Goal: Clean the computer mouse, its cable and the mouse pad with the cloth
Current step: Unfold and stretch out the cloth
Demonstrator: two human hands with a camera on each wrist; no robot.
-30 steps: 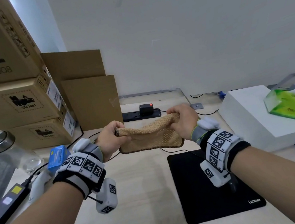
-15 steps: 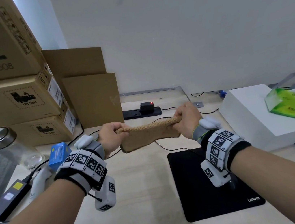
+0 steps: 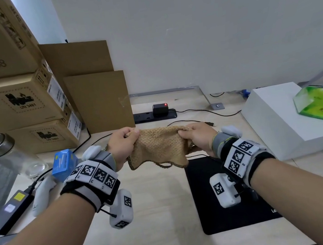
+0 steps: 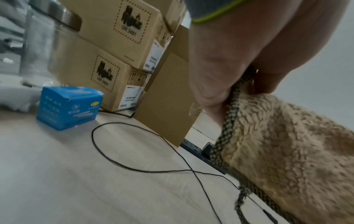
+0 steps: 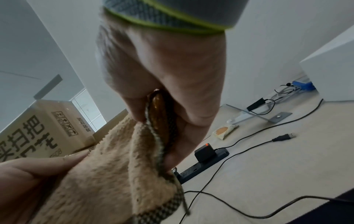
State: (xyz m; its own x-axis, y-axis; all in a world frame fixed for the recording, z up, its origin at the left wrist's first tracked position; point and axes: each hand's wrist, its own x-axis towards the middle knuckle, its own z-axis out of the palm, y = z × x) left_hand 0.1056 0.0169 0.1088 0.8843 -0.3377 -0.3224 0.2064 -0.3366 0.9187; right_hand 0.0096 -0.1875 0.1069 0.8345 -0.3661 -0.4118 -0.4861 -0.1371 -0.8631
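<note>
Both hands hold a tan fuzzy cloth in the air over the desk. My left hand pinches its left top corner and my right hand grips the right top corner. The wrist views show the cloth with its dark woven edging caught in curled fingers. A black mouse pad lies under my right forearm. The mouse is mostly hidden behind the right wrist camera. Its thin black cable loops over the desk and ends in a loose USB plug.
Stacked cardboard boxes fill the back left, with a glass jar, a blue box and a power adapter before them. A power strip lies by the wall. A white box carries a green pack at the right.
Half a second ago the cloth was pulled taut into a narrow band. Now it hangs slack and wider between the hands, which sit slightly closer together.
</note>
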